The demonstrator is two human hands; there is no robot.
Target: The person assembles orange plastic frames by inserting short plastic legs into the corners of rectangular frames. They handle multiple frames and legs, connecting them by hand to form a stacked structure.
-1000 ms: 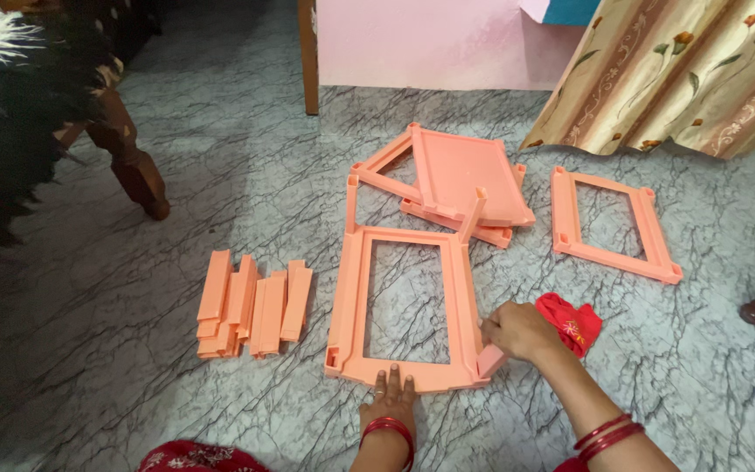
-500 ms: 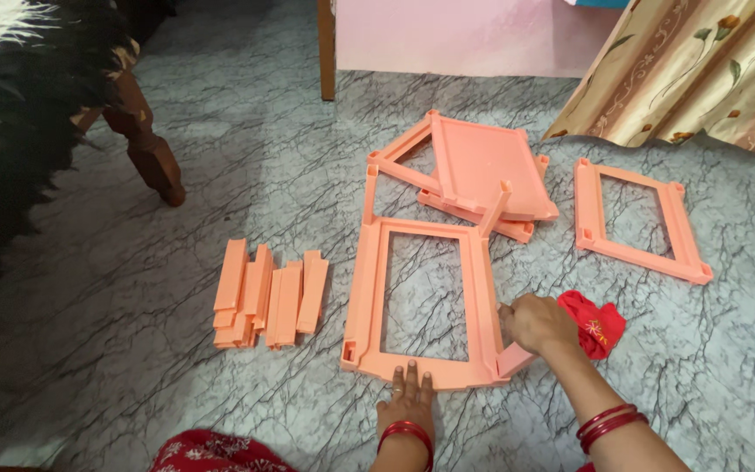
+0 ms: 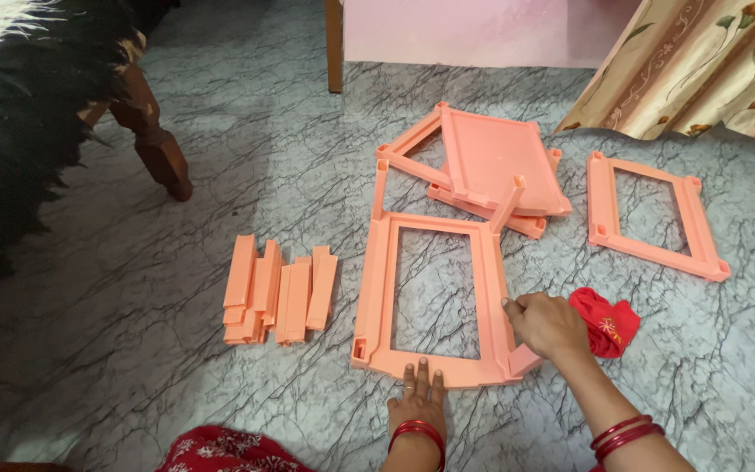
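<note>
On the marbled floor, the left hand [image 3: 419, 395] stays pressed flat on the salmon plastic frame's [image 3: 379, 288] near rail while the right hand's [image 3: 548, 323] grip, clenched on a short post [image 3: 522, 357], has worked it more upright at the corner.

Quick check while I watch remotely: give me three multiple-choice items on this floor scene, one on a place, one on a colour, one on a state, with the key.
1. Where does the red cloth lie?
A. right of the right hand
B. on the stack of posts
C. under the curtain

2. What colour is the near frame?
A. blue
B. salmon pink
C. white

3. How is the left hand?
A. lifted in the air
B. gripping a post
C. flat on the frame's near edge

Key: 1 A, the cloth sits just beyond the right hand; 2 B, all plastic parts match; 3 C, fingers lie spread on the edge.
</note>
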